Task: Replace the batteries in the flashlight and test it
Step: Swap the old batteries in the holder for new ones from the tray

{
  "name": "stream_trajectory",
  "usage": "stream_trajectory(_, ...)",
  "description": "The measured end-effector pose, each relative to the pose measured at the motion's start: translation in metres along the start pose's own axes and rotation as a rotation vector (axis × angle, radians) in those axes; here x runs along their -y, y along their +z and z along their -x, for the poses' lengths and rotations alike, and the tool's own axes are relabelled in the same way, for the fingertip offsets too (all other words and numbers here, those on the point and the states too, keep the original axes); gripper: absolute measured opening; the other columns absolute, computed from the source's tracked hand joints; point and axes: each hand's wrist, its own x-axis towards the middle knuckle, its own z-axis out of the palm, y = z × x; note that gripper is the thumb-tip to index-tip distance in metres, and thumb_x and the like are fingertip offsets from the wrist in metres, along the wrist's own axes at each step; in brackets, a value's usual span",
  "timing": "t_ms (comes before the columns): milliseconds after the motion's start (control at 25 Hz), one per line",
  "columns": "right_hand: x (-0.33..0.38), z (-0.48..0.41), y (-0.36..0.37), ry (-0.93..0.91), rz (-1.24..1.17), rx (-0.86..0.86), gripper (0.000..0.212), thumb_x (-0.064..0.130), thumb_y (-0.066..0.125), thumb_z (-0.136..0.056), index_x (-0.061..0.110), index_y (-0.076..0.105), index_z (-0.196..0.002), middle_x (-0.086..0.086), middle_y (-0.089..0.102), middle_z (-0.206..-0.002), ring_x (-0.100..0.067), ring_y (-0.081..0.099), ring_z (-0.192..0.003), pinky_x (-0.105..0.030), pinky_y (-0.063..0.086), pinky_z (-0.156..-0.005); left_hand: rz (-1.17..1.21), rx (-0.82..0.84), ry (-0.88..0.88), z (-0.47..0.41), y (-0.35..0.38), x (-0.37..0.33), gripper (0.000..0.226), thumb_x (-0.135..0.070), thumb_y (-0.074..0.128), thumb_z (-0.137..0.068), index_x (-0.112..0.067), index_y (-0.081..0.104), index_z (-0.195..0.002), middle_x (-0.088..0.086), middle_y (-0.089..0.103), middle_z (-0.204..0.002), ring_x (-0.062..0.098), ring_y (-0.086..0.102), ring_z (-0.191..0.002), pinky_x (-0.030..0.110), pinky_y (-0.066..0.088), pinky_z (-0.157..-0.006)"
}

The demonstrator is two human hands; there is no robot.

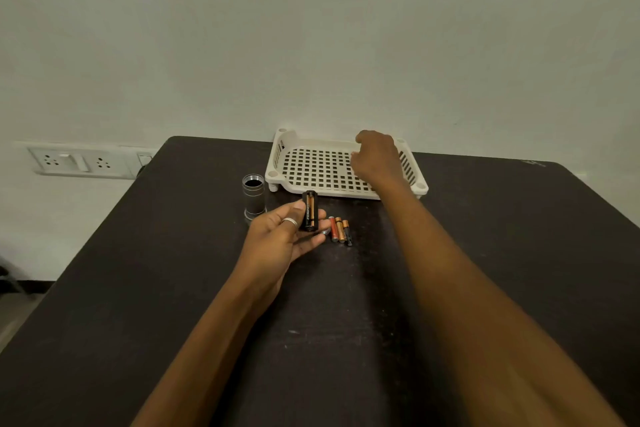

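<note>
Left hand (284, 236) gripping black cylindrical battery holder (310, 211) upright above dark table (138, 288), right hand (377, 156) curled over white perforated plastic tray (322, 166) at far edge, grip indiscernible, silver flashlight body (254, 197) standing beside tray, three loose batteries (340, 229) mid-table.

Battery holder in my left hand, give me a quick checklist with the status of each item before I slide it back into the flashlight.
1. Black battery holder gripped in left hand: ok.
2. All holder slots filled: cannot tell, one copper-and-black cell shows.
3. Silver flashlight tube upright, open end up: ok.
4. Right hand free to steady tube: not ok, it is over the white perforated tray.
5. Three loose batteries lying apart from holder on the table: ok.
</note>
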Motion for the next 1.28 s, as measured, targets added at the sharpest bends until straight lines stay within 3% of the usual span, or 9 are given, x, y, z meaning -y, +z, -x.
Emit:
stream_trajectory(200,-0.008,-0.020,0.025,-0.079,0.237,0.154,0.025,0.004,0.052,-0.095,0.001,0.062,-0.117,-0.018,0.063,-0.122,-0.033,0.059,-0.114,-0.038,0.049,-0.089,0.023,0.009,-0.016,0.000,-0.002,-0.001,0.021,-0.016,0.046,-0.105,-0.013,0.067,-0.105,0.006,0.080,-0.093,0.019,0.077,-0.090,0.026,0.062,-0.072)
stream_trajectory(280,-0.012,-0.022,0.031,-0.116,0.301,0.150,0.026,0.006,0.052,-0.096,0.001,0.061,-0.121,-0.019,0.059,-0.123,-0.035,0.056,-0.116,-0.041,0.049,-0.094,0.020,0.014,-0.015,-0.001,-0.002,0.000,0.021,-0.016,0.046,-0.105,-0.013,0.067,-0.106,0.006,0.080,-0.094,0.019,0.077,-0.091,0.025,0.061,-0.072)
stream_trajectory(520,-0.013,-0.021,0.027,-0.163,0.378,0.097,0.026,0.002,0.051,-0.096,0.002,0.063,-0.119,-0.019,0.059,-0.120,-0.034,0.059,-0.110,-0.041,0.050,-0.086,0.031,0.021,-0.026,-0.003,-0.003,0.001,0.021,-0.017,0.046,-0.105,-0.013,0.067,-0.107,0.005,0.080,-0.094,0.018,0.077,-0.091,0.024,0.061,-0.071)
stream_trajectory(720,0.007,0.019,0.001,-0.099,-0.187,-0.130,0.032,0.002,0.053,-0.097,0.012,0.064,-0.125,-0.012,0.064,-0.118,-0.027,0.062,-0.106,-0.029,0.043,-0.079,0.014,0.010,-0.016,-0.002,-0.001,0.000,0.022,-0.016,0.046,-0.105,-0.011,0.068,-0.103,0.006,0.080,-0.092,0.018,0.077,-0.088,0.023,0.061,-0.069)
stream_trajectory(840,0.025,0.069,-0.009,-0.082,-0.572,-0.172,0.023,0.008,0.058,-0.099,0.017,0.070,-0.116,-0.002,0.071,-0.106,-0.016,0.070,-0.096,-0.036,0.059,-0.086,0.022,0.007,-0.008,-0.002,-0.001,0.000,0.022,-0.015,0.047,-0.105,-0.010,0.068,-0.103,0.010,0.078,-0.095,0.019,0.077,-0.089,0.024,0.060,-0.069)
stream_trajectory(920,0.032,0.102,-0.015,-0.042,-0.752,-0.169,0.020,0.008,0.063,-0.097,0.019,0.072,-0.112,0.005,0.072,-0.101,-0.012,0.072,-0.090,-0.038,0.063,-0.079,0.016,0.008,-0.001,-0.001,-0.002,0.001,0.022,-0.015,0.047,-0.105,-0.009,0.068,-0.106,0.012,0.078,-0.099,0.019,0.076,-0.092,0.024,0.061,-0.072)
stream_trajectory(1080,0.034,0.146,-0.022,-0.006,-0.863,-0.175,0.024,0.008,0.070,-0.093,0.030,0.070,-0.102,0.009,0.072,-0.092,-0.007,0.074,-0.081,-0.025,0.063,-0.066,-0.006,0.031,0.025,0.000,-0.002,0.003,0.025,-0.016,0.046,-0.106,-0.008,0.070,-0.111,0.014,0.076,-0.104,0.019,0.075,-0.094,0.023,0.059,-0.074)
stream_trajectory(1280,0.041,0.162,-0.009,-0.015,-0.778,-0.161,0.019,0.010,0.076,-0.088,0.025,0.074,-0.098,0.014,0.073,-0.087,0.002,0.071,-0.080,-0.017,0.059,-0.068,-0.048,0.052,0.076,0.000,-0.002,0.005,0.027,-0.014,0.046,-0.106,-0.009,0.070,-0.117,0.014,0.074,-0.115,0.023,0.071,-0.108,0.033,0.058,-0.089)
